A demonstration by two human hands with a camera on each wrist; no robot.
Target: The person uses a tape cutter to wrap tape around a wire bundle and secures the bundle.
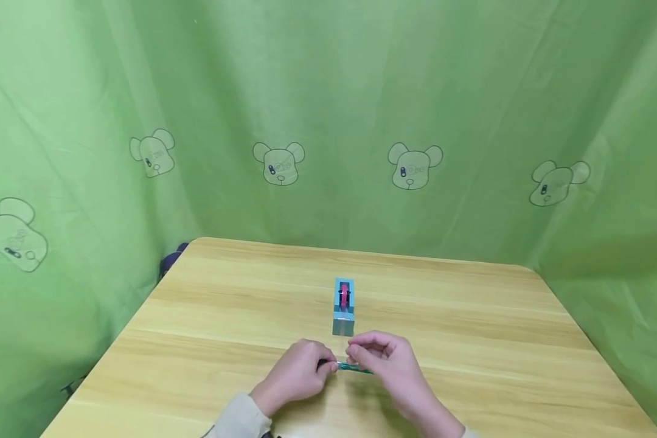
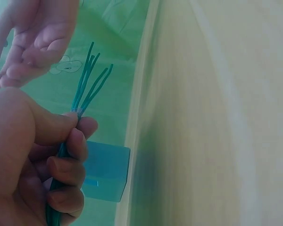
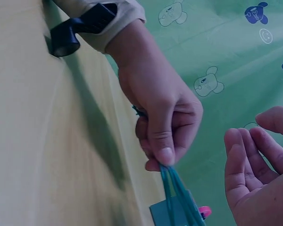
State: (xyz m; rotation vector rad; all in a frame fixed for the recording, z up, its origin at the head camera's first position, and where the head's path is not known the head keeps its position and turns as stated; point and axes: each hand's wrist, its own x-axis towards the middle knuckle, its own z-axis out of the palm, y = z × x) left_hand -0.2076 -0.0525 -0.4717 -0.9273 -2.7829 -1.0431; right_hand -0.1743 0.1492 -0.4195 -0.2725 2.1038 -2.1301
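Observation:
My left hand (image 1: pixel 303 371) grips a bundle of thin teal-green strands (image 2: pixel 87 87), with the thumb pressed against the index finger. Their free ends fan out beyond the thumb in the left wrist view. A shiny, see-through band (image 2: pixel 77 111), like clear tape, lies around the strands at the thumb tip. Much of the bundle is hidden in the fist. My right hand (image 1: pixel 391 368) is close beside the free ends, its fingers loosely bent and nothing seen between them. Just beyond both hands stands a blue tape dispenser (image 1: pixel 344 325) with a pink-cored roll (image 1: pixel 344 295).
The hands are over the near part of a light wood-grain table (image 1: pixel 224 304). A green curtain (image 1: pixel 339 91) with bear-head prints surrounds its far side and both flanks. A black device (image 3: pixel 66 42) is strapped at the left wrist, over a beige sleeve (image 3: pixel 127 19).

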